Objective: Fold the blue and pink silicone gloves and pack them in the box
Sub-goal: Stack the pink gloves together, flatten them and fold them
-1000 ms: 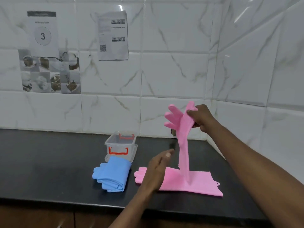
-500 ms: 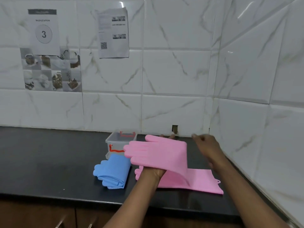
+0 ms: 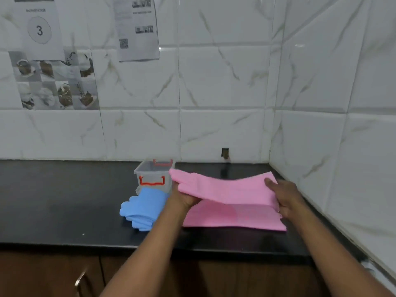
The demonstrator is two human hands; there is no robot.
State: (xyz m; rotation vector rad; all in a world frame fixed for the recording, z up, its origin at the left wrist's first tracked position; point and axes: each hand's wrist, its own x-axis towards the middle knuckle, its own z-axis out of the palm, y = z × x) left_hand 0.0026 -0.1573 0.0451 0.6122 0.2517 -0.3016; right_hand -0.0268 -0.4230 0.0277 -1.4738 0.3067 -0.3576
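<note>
Slippage could be skewing the stack while left hand and right hand are gripping the upper pink glove over the lower pink glove.

Soft, even light fills the frame. Small glare spots mark the glossy white marble-patterned wall tiles at upper right. Motion blur softens the pink silicone glove; tile lines bow near the edges.
</note>
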